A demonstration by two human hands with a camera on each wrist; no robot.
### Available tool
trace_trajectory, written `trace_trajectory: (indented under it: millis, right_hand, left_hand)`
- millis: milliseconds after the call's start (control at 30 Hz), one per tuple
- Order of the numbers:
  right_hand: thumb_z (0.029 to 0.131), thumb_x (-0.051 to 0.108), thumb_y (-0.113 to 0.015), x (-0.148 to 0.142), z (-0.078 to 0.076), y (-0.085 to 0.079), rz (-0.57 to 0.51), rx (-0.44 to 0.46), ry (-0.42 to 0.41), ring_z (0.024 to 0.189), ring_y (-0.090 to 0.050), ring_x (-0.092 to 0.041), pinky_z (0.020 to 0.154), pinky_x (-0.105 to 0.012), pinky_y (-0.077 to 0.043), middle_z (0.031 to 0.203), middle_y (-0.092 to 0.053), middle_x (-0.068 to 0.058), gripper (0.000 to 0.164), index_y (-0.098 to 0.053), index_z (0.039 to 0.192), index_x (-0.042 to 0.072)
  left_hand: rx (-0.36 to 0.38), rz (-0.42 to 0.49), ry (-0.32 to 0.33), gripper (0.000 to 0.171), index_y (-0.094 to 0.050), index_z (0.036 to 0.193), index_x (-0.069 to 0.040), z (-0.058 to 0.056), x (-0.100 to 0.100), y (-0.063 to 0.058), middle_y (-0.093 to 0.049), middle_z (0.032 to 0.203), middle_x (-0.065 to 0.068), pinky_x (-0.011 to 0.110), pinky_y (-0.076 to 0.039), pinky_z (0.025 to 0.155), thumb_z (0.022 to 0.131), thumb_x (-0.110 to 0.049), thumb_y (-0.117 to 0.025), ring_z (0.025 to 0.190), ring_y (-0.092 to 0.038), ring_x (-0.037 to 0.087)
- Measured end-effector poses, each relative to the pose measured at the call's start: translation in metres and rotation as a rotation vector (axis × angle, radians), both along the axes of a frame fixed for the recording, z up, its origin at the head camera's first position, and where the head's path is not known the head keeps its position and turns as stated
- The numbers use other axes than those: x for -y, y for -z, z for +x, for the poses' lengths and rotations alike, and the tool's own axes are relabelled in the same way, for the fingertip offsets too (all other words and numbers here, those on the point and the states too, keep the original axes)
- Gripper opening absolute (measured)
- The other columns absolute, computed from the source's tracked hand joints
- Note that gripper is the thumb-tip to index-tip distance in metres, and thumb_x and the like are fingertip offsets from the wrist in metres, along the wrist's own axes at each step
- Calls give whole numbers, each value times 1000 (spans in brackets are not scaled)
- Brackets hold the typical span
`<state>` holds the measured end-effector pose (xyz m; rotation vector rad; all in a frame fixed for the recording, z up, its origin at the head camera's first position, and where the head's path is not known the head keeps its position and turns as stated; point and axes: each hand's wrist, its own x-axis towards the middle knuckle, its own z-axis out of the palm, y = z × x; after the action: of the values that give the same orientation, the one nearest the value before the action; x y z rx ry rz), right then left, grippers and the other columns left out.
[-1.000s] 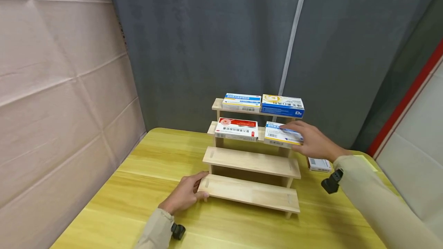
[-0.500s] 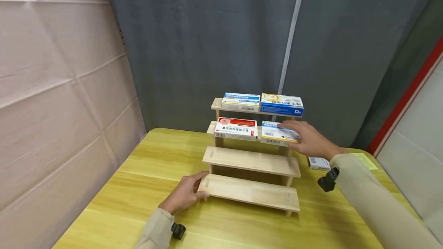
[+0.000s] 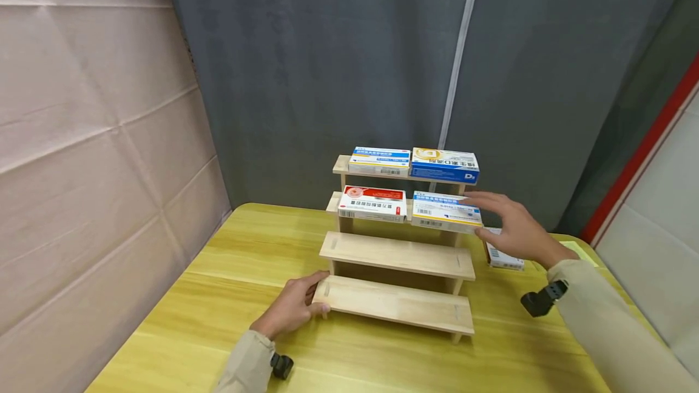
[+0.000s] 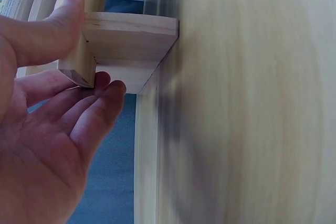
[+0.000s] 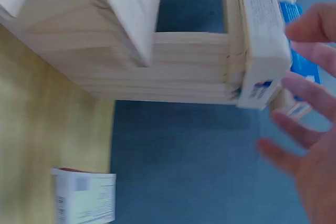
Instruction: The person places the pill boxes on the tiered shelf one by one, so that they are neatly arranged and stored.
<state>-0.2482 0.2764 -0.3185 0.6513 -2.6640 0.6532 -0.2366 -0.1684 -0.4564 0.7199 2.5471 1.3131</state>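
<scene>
A wooden stepped display stand with several tiers stands on the table. My left hand holds the left end of its lowest step, thumb on top and fingers underneath, as the left wrist view shows at the board end. On the second tier from the top, a white, blue and yellow medicine box lies to the right of a red and white medicine box. My right hand is at the first box's right end, fingers spread and holding nothing. In the right wrist view the fingers lie beside the box.
Two more medicine boxes, one white and blue, one blue and white, lie on the top tier. Another box lies on the table right of the stand, near a yellow-green paper. A grey curtain hangs behind.
The white, blue and yellow box was slid slightly left along its tier. My right hand then let go of it and drew back to the right. The left hand stayed put.
</scene>
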Motion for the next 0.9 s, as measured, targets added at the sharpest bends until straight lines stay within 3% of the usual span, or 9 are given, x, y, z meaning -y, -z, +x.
trace_trajectory:
  millis: [167,300,467,633,767,900]
  right_hand:
    - [83,-4,-65,-19,4,28,-133,-79,94,126,-49,-46,97,-76,-41,135,-59,-23,43,-66,125,7]
    - [86,-5,-61,-32,4,49,-196,-87,189,122,-52,-43,95,-72,-45,130,-61,-22,39,-65,123,4]
    - [88,-3,-60,-39,-1,64,-232,-63,256,115,-54,-45,94,-71,-48,126,-60,-24,37,-63,124,0]
    - [90,3,-62,-39,-15,77,-193,6,317,120,-50,-50,97,-72,-45,132,-55,-31,38,-60,128,-3]
    - [90,12,-65,-43,-33,94,-89,58,359,122,-46,-56,100,-74,-38,133,-52,-38,45,-57,130,-7]
    - [90,31,-68,-48,-43,109,57,226,399,124,-34,-65,95,-80,-37,140,-38,-44,66,-46,139,-8]
  left_hand:
    - [-2,-5,-2,69,-39,153,-2,-1,0,0,-44,154,26,36,-53,108,93,-15,-70,138,-50,39]
    - [-8,-19,-5,68,-38,153,-1,-1,0,0,-45,154,25,36,-52,109,94,-15,-70,139,-50,38]
    - [-7,-18,-5,69,-38,153,-1,0,0,-1,-45,153,26,37,-53,108,93,-15,-70,138,-51,38]
    - [-10,-24,-8,69,-38,153,-2,1,2,-1,-45,153,25,38,-52,109,94,-17,-70,138,-51,37]
    - [-6,-35,-4,71,-35,155,-1,-1,3,-1,-41,157,25,38,-51,110,95,-18,-70,140,-49,37]
    - [-6,-54,-6,72,-33,156,-1,-2,3,0,-36,159,25,39,-50,111,95,-18,-69,141,-48,36]
